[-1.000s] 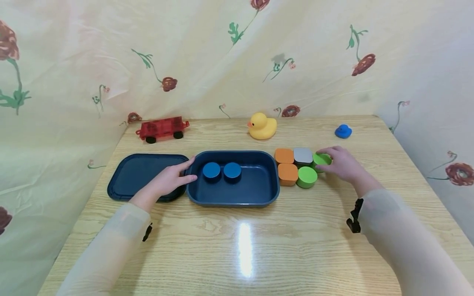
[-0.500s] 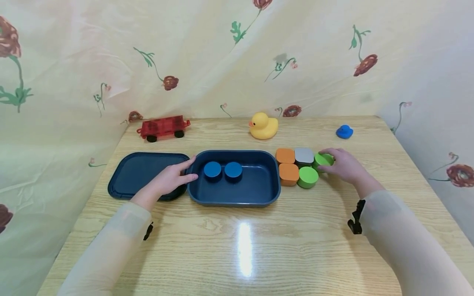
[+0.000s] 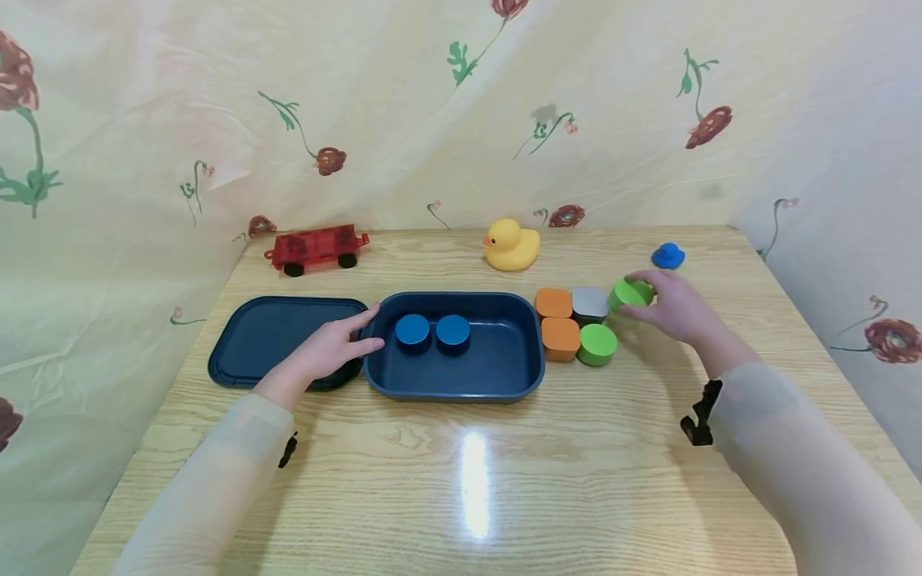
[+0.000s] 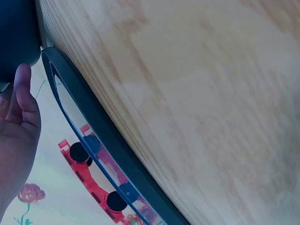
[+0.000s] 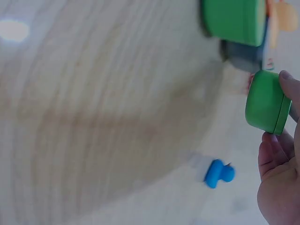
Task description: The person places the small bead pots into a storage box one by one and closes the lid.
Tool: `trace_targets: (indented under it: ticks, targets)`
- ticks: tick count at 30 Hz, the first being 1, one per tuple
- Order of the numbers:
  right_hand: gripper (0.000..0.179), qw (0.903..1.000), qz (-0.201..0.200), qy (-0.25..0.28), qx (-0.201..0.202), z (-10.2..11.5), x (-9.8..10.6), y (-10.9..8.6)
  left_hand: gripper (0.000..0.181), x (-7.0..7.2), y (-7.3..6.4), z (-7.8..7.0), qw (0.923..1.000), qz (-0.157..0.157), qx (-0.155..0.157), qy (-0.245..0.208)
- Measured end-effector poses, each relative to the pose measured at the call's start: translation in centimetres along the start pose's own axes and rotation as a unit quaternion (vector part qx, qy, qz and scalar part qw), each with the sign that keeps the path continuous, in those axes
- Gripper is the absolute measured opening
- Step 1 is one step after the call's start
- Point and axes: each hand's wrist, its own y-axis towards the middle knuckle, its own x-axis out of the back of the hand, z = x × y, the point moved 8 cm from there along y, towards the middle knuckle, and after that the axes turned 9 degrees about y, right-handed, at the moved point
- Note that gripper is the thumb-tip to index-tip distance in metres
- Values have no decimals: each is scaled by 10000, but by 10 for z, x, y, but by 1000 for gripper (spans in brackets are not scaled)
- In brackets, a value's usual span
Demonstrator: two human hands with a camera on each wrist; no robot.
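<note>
My right hand [image 3: 677, 308] pinches a small round green container [image 3: 629, 294] between thumb and fingers. In the right wrist view this lidded container [image 5: 267, 101] is held above the table. A second round green container [image 3: 597, 344] stands nearby, beside a grey container [image 3: 590, 302] and two squarish orange ones [image 3: 559, 336]. My left hand [image 3: 324, 350] rests against the left end of a dark blue lunch box [image 3: 497, 396], its thumb and index finger extended at the rim. Two round blue containers [image 3: 413, 330] stand inside the box, towards the left.
A dark blue lid [image 3: 266, 340] lies left of the box, partly beneath the left hand. Along the back are a red toy wagon [image 3: 317, 246], a yellow rubber duck [image 3: 511, 246] and a small blue duck [image 3: 668, 256]. Floral cloth hangs behind the wooden table [image 3: 389, 480].
My right hand has lifted the round green container off the table and moved it slightly back, apart from the other containers. The left hand stays at the box's end.
</note>
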Motion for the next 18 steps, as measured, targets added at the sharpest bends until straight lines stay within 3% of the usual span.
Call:
trace_targets:
  ticks: [9,18]
  targets:
    - [58,9996,-33,-58,260,43,9,13,81,1,-1,-2,10000,2,-53,51]
    - [59,9984,345,-118,438,84,-7,22,80,2,-2,-4,10000,-3,-58,39]
